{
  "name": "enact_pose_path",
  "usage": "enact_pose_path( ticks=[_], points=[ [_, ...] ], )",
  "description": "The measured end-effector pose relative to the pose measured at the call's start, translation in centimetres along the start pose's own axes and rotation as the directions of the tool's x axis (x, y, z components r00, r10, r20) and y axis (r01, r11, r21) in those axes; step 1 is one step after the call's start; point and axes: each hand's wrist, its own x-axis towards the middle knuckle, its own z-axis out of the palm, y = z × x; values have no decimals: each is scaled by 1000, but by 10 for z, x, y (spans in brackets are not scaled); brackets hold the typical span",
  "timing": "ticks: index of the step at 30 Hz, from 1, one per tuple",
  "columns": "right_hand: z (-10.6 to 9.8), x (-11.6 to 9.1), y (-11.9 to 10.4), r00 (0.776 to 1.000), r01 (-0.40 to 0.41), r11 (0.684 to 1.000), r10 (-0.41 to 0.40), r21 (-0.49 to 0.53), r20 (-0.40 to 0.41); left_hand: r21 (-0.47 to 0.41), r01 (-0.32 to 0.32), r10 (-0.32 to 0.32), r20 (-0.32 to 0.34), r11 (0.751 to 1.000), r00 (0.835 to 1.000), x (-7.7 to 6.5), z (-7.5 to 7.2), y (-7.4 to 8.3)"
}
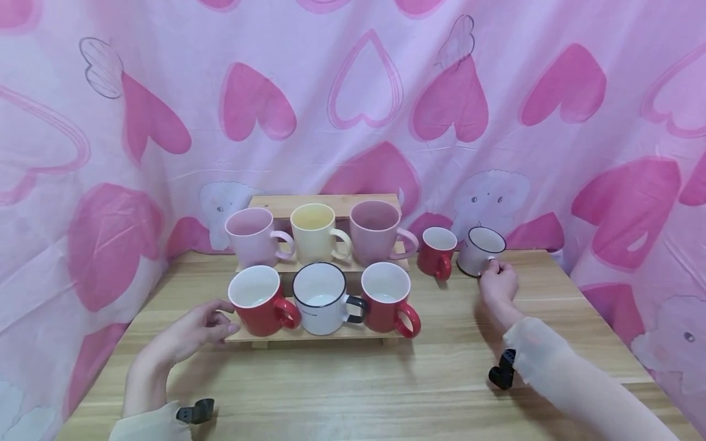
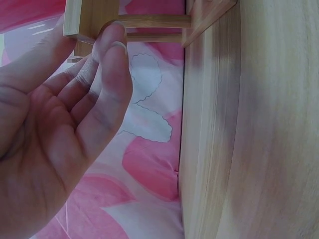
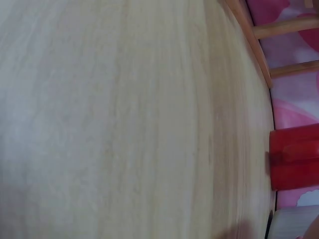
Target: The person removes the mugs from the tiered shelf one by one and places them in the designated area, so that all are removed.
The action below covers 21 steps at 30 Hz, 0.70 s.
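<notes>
My left hand (image 1: 190, 331) pinches the left end of the lower shelf of a wooden tiered rack (image 1: 331, 199). In the left wrist view its thumb and fingers lie on either side of the board end (image 2: 94, 20). Over at the right back, my right hand (image 1: 499, 285) grips the handle of a white enamel-style mug (image 1: 473, 252) with a dark rim, which stands upright on the table. That mug (image 3: 294, 222) shows only in the bottom right corner of the right wrist view. Just left of it stands a small red mug (image 1: 430, 256), its handle facing forward.
On the rack's lower tier sit a red mug (image 1: 258, 312), a white mug (image 1: 320, 309) with black rim and another red mug (image 1: 380, 309). Above them are lilac (image 1: 250, 242), yellow (image 1: 313, 239) and mauve (image 1: 374, 239) mugs. A heart-patterned curtain (image 1: 309, 159) hangs behind.
</notes>
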Motion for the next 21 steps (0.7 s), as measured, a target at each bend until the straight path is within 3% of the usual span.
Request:
enact_pose_path(
  ticks=[7, 16, 21],
  points=[
    [5, -6, -5, 999, -29, 999, 28, 41, 26, 17, -15, 15, 0, 1000, 1000, 0, 1, 1],
    [9, -11, -4, 999, 32, 999, -32, -3, -17, 25, -19, 19, -1, 1000, 1000, 2, 1, 1],
    [11, -15, -3, 1000, 15, 997, -15, 72, 3, 44, -9, 10, -7, 999, 1000, 2, 1, 2]
  ],
)
